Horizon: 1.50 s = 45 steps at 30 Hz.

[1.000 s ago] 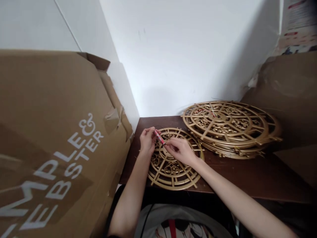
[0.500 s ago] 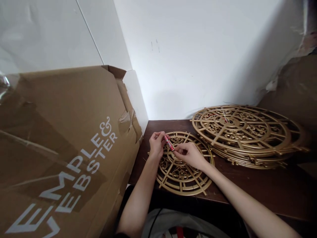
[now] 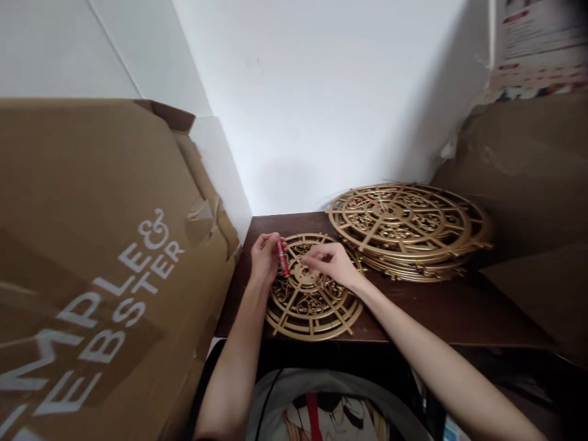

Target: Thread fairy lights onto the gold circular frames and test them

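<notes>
Above the left side of a round gold openwork panel, my left hand grips a small red printed tube between thumb and fingers. The tube slants, its lower end pointing down toward the panel. My right hand is apart from the tube, over the panel's centre, its thumb and fingertips pinched together. Whatever may sit in that pinch is too small to make out. The panel has spokes and scrollwork and lies flat beneath both hands, partly covered by them.
A stack of larger gold round panels lies to the right on the dark wooden tabletop. A big cardboard box with white lettering stands at left. More cardboard leans at right. A white wall rises behind.
My right hand has come away from the tube's lower end and moved right. The tube stays in my left hand, now more upright. The camera view has turned to the right.
</notes>
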Available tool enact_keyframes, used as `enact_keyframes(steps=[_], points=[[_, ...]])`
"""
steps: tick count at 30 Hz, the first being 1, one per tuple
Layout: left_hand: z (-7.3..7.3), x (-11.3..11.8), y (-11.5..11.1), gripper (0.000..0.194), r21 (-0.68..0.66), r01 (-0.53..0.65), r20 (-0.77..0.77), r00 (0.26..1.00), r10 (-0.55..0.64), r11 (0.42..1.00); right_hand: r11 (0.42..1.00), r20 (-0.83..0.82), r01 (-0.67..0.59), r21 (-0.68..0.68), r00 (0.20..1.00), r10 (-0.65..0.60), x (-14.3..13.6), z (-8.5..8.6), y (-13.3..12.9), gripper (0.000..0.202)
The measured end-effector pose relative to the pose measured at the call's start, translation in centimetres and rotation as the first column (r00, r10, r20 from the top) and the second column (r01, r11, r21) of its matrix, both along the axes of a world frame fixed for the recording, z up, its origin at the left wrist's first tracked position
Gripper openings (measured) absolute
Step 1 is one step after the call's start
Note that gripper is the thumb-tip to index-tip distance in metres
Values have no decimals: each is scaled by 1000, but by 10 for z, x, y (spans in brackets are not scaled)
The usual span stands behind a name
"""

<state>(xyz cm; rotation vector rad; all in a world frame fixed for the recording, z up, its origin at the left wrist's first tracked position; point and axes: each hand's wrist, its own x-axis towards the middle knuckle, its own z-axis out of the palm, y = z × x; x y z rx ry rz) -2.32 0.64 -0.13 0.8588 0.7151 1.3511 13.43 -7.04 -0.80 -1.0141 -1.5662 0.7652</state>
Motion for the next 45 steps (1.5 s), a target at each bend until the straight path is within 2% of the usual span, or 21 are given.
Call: enact_keyframes(steps=[2,5,8,10,13,15,17,20,22,23,25,28,31,32,34,36,38,40,45], points=[[4,-1,-1,41,10,54,14,998,-54,998,996,-130,80,44,989,-74,8,7,0,31],[9,-2,-4,41,41,132,8,991,-132,990,986,-134,108,126,987,-91,15,12,1,26],[12,-2,-7,40,79,195,4,981,-196,978,991,-37,54,121,998,-50,12,11,2,21],[12,-1,-8,38,104,229,-7,973,-229,968,998,-23,-16,59,1000,17,10,10,2,22],[10,1,-8,35,153,268,-39,963,-265,951,992,-109,-116,-45,988,110,8,11,-1,25],[8,2,-8,36,166,334,-92,942,-322,928,995,-208,-97,-22,974,91,8,13,-3,25],[6,1,-10,43,118,473,-167,876,-452,873,999,-306,-28,39,951,39,8,15,-4,24],[6,-1,-14,50,-44,720,-236,666,-707,693,996,-380,51,78,925,-17,7,16,-5,25],[6,-2,-16,46,-93,800,-236,561,-794,593,992,-392,82,99,919,-37,4,16,-6,23],[6,-3,-16,42,-87,811,-236,547,-803,578,989,-389,88,115,920,-37,2,15,-6,22],[5,-3,-14,31,-53,797,-241,575,-782,602,986,-380,75,149,925,-13,-1,13,-5,18],[2,-3,-10,24,-38,744,-243,641,-729,667,984,-370,34,172,929,32,-4,10,-5,19],[1,-3,-7,27,-28,664,-194,730,-656,747,975,-312,107,197,949,-41,1,7,-3,30],[1,-3,-6,30,-20,631,-164,763,-625,776,965,-242,154,213,965,-101,4,6,-2,27],[1,-3,-4,33,-16,571,-99,816,-569,821,943,10,202,266,977,-212,11,4,0,20],[1,-2,-2,33,-33,525,-48,849,-526,850,946,312,125,298,924,-220,17,2,2,26],[0,-2,0,33,-54,487,-24,872,-489,872,967,526,0,255,839,-139,20,0,4,31],[-1,-1,2,34,-68,456,-16,889,-458,888,980,614,-73,187,787,-58,22,-2,5,32],[-4,-1,5,38,-102,391,-7,919,-394,915,988,619,-79,130,785,-19,25,0,5,23]])
